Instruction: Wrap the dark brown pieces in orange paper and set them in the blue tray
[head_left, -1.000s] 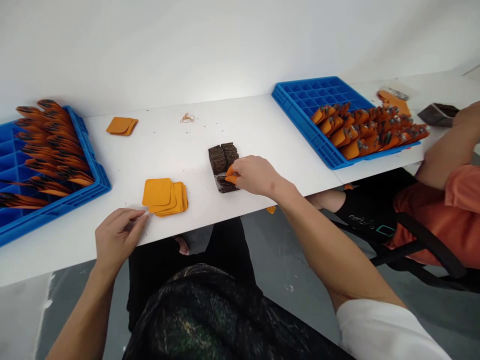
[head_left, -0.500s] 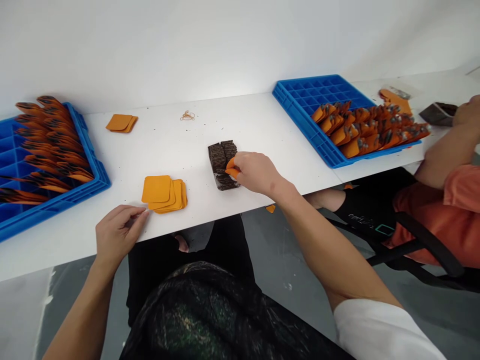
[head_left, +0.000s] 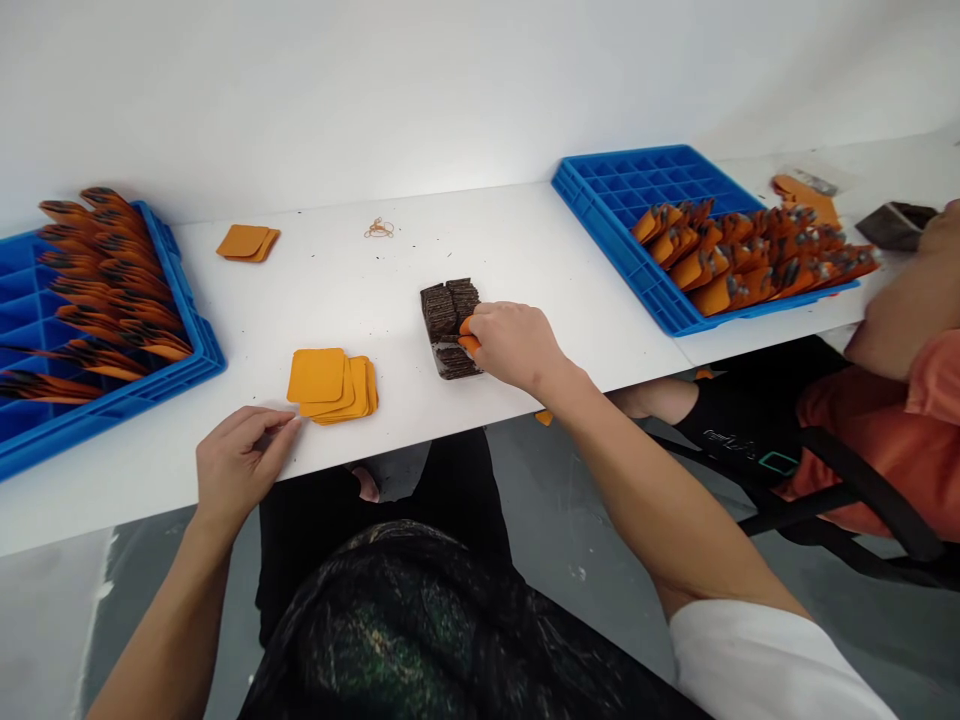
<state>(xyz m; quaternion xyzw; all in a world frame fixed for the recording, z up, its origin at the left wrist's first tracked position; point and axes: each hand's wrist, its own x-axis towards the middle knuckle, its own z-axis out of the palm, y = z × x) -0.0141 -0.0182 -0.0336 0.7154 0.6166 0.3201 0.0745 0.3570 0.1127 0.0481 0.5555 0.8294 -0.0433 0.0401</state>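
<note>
Fingers of the left hand [head_left: 240, 460], lower left, are curled, thumb and index tips brought close together; whether anything is pinched cannot be told. At the left edge, a blue plastic compartment tray [head_left: 204, 352] is partly filled with orange-and-black flat pieces [head_left: 120, 290]. At upper left, a small pile of orange rounded squares [head_left: 244, 243] is set on the white table [head_left: 337, 300]. Below, a fanned stack of yellow-orange squares [head_left: 316, 376] is placed near the left fingertips. Thin tan loops [head_left: 379, 229] are seen at upper centre. At mid-frame, a curved orange piece [head_left: 469, 343] is gripped by the right hand [head_left: 514, 345] against a dark-brown block of thin layers [head_left: 450, 308]. At upper right, a second blue tray [head_left: 615, 255] is partly filled with orange pouches [head_left: 739, 255].
</note>
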